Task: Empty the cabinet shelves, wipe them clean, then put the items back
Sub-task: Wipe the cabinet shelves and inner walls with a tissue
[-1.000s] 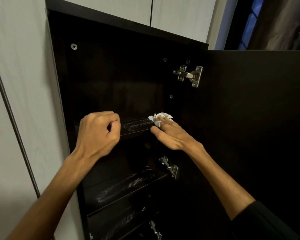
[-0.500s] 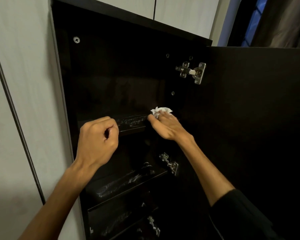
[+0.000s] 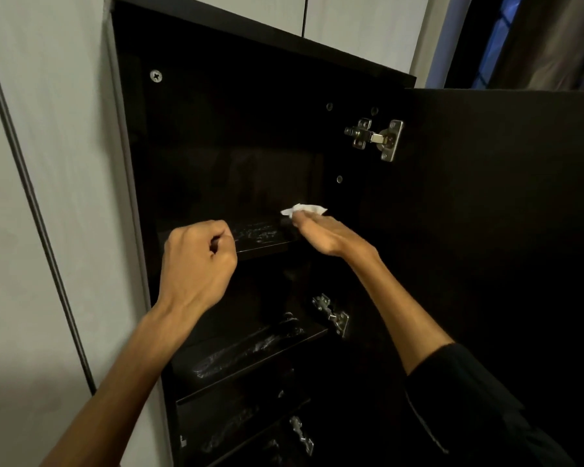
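Small crumpled white tissue wad (image 3: 304, 209) sits on the right end of the top dark glossy wooden shelf (image 3: 263, 235), close to the cabinet's right inner wall, with the right hand (image 3: 321, 232) laid over it. Fingers look mostly straight, pressing the wad down rather than curling round it; fingertips are hidden by the paper and the dark, so a pinch can't be ruled out. Left hand (image 3: 198, 261) hovers in front of the shelf's left end, fingers curled into a loose fist, holding nothing visible.

Handling, judged: tissue is very light, soft, crushable, tears or pills if damp; best kept bunched under flat fingers with steady downward pressure. The shelf shows pale streaks, likely moisture or residue, so it may be slick.

Shelves appear empty, so this reads as the wiping stage. Second dark shelf below (image 3: 246, 352) shows similar streaks.

Room: compartment is narrow; the wad is near the right wall and back corner, so the open stroke runs leftward, toward the left fist. Silver metal upper hinge (image 3: 375, 138) sits above the hand, lower hinge (image 3: 331, 315) below the forearm; both could snag paper or sleeve. Open dark cabinet door (image 3: 503, 214) bounds the right.
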